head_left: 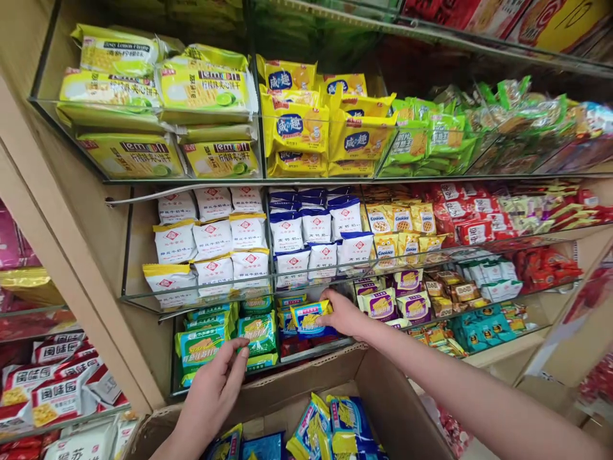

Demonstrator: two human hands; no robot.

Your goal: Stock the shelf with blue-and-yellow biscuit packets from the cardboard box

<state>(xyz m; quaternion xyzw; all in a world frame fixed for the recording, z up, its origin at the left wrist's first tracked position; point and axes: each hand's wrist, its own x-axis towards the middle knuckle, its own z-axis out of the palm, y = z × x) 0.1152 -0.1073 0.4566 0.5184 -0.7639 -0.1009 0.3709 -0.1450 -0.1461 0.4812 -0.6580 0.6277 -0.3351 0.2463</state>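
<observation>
Right hand (343, 314) grips a blue-and-yellow packet (308, 321) by its end, I judge to keep its label outward, while my left hand (214, 384) hangs loosely open.

Wooden shelving (76, 217) | upper: yellow packets (204, 86) | middle: white packets (213, 275) | lower: green packets (204, 351), blue-yellow packets (286, 321)

The middle of the frame is bright, so the white packets (214, 275) show up well, but the back of the top shelf (412, 70) is dark. Little shiny spots sit on the green packets (257, 335), and the writing on the blue packet (309, 321) is a bit fuzzy. Packs by the right edge (594, 121) look smeary and stretched.
</observation>
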